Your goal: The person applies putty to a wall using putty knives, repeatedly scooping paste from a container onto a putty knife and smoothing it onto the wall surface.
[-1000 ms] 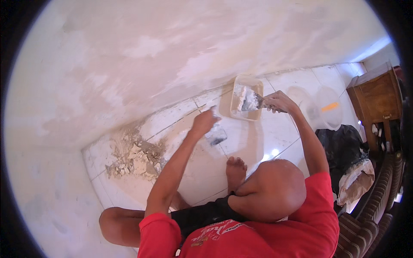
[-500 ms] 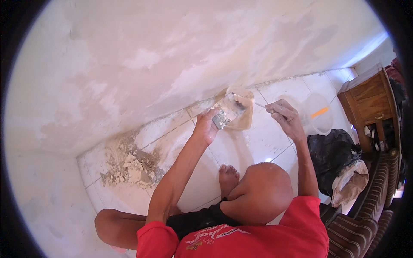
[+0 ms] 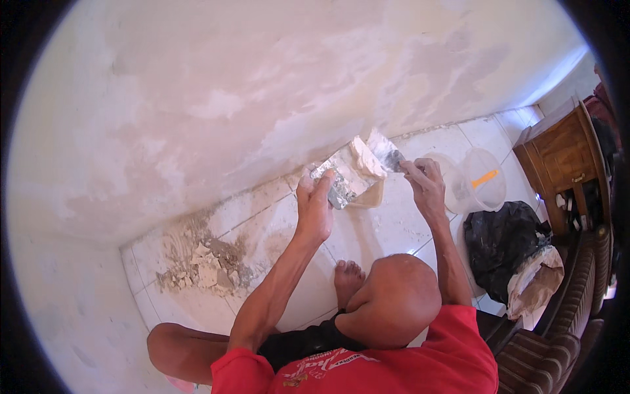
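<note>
The left hand (image 3: 316, 205) is closed around the grey, paste-smeared grip of a broad scraper (image 3: 344, 163), thumb along the near side, and a thick ridge of white paste (image 3: 367, 158) lies along the blade's far end. The right hand (image 3: 426, 182) pinches the handle of a putty knife (image 3: 393, 158) between thumb and fingers, its whitened blade just beside that ridge; whether the two touch is hard to tell. Below the scraper sits a beige plastic tub (image 3: 373, 198) on the tiled floor (image 3: 275, 230); the scraper covers most of its opening, so its contents cannot be made out. Right of the right hand stands a translucent round container (image 3: 493, 196) with an orange strip, nothing distinct visible inside. Nearer the person lie a black plastic bag (image 3: 499, 246) and a crumpled, open paper sack (image 3: 535, 279), its inside unclear. Both forearms reach forward from red sleeves, the left slanting past a heap of rubble (image 3: 211, 266), the right rising beside the bent knee (image 3: 403, 295). The striped seat (image 3: 535, 354) is cut off by the dark fisheye rim.
</note>
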### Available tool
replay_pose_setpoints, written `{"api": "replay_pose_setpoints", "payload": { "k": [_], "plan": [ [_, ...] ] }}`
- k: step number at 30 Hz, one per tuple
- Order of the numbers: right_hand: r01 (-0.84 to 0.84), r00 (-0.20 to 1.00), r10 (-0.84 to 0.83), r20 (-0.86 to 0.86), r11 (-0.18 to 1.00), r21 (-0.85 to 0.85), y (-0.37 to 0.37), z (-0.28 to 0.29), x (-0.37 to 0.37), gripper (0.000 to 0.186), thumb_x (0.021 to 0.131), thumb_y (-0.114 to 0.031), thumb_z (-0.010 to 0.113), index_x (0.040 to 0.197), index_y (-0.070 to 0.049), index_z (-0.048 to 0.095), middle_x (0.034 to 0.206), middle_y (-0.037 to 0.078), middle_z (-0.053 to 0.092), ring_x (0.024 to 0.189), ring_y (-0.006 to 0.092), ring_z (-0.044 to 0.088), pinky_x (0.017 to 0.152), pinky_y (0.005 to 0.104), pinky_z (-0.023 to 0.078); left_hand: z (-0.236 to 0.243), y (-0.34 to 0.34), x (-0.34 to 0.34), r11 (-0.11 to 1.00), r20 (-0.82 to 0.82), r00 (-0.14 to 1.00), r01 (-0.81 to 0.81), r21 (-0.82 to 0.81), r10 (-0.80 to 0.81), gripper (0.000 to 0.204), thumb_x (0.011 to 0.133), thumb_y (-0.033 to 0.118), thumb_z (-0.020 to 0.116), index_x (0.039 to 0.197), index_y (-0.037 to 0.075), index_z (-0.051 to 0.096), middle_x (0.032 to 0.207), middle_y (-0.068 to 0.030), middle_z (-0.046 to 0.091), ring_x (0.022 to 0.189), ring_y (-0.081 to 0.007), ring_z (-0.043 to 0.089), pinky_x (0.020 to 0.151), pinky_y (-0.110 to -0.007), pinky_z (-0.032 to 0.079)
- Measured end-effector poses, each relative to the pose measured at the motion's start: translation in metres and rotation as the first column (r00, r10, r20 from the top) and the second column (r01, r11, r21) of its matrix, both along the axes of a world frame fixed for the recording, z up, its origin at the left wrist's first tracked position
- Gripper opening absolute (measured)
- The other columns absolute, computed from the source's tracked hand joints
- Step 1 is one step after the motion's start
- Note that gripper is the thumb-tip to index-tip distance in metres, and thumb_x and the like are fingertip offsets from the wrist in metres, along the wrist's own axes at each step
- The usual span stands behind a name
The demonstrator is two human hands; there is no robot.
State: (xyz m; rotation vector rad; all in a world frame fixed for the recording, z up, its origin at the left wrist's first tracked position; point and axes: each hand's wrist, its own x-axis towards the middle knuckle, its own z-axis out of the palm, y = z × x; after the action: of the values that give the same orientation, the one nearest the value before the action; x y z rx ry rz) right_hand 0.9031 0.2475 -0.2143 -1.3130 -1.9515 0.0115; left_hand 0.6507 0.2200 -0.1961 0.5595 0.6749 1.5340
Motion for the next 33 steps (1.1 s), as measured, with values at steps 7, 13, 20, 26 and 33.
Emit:
{"api": "replay_pose_setpoints", "payload": {
  "k": [7, 13, 20, 26, 33],
  "plan": [
    [-0.168, 0.782, -0.127, -0.61, 0.9, -0.402, -0.007, 0.01, 0.031, 0.034, 0.097, -0.023, 0.06, 0.12, 0.001, 0.067, 0.09, 0.005, 0.065, 0.08, 0.0115, 0.059, 0.066, 0.0266, 0.048, 0.001, 0.012, -0.018, 0.996, -0.085, 0.995, 0.054, -0.074, -0.06, 0.028, 0.094, 0.008, 0.057, 0.12, -0.001, 0.05, 0.111, -0.0088, 0.063, 0.101, -0.0181, 0.064, 0.089, -0.035, 0.053],
    [-0.516, 0.647, -0.102, -0.755, 0.671, -0.533, -0.005, 0.048, 0.021, 0.042, 0.096, -0.032, 0.06, 0.121, 0.001, 0.066, 0.076, 0.004, 0.065, 0.057, 0.0087, 0.057, 0.048, 0.0219, 0.045, -0.023, 0.021, -0.022, 0.977, -0.011, 0.993, 0.11, -0.181, -0.113, 0.027, 0.092, 0.009, 0.061, 0.116, 0.0, 0.055, 0.108, -0.0077, 0.064, 0.096, -0.0168, 0.065, 0.087, -0.034, 0.055],
    [-0.57, 0.71, -0.117, -0.694, 0.483, -0.664, -0.006, 0.038, 0.013, 0.044, 0.096, -0.035, 0.06, 0.12, 0.001, 0.066, 0.072, 0.003, 0.063, 0.051, 0.0071, 0.054, 0.045, 0.0202, 0.042, -0.027, 0.024, -0.02, 0.967, 0.036, 0.978, 0.208, -0.145, -0.204, 0.029, 0.092, 0.01, 0.061, 0.119, 0.004, 0.053, 0.11, -0.0064, 0.063, 0.098, -0.0158, 0.064, 0.087, -0.033, 0.054],
    [-0.562, 0.725, -0.074, -0.684, 0.511, -0.651, -0.004, 0.017, 0.014, 0.044, 0.097, -0.036, 0.06, 0.121, 0.0, 0.067, 0.07, 0.0, 0.062, 0.053, 0.0057, 0.054, 0.044, 0.0198, 0.04, -0.031, 0.017, -0.021, 0.992, -0.037, 0.994, 0.102, -0.068, -0.105, 0.029, 0.093, 0.009, 0.06, 0.12, 0.004, 0.051, 0.107, -0.0044, 0.062, 0.097, -0.0137, 0.063, 0.087, -0.033, 0.055],
    [-0.382, 0.823, -0.104, -0.558, 0.626, -0.68, -0.01, 0.003, 0.026, 0.038, 0.097, -0.028, 0.058, 0.122, -0.001, 0.066, 0.077, 0.0, 0.06, 0.062, 0.0058, 0.053, 0.051, 0.0203, 0.041, -0.024, 0.014, -0.021, 0.993, -0.024, 0.994, 0.101, -0.058, -0.103, 0.027, 0.094, 0.008, 0.059, 0.119, 0.003, 0.05, 0.106, -0.0052, 0.061, 0.097, -0.0146, 0.063, 0.086, -0.032, 0.055]
  ]
}}
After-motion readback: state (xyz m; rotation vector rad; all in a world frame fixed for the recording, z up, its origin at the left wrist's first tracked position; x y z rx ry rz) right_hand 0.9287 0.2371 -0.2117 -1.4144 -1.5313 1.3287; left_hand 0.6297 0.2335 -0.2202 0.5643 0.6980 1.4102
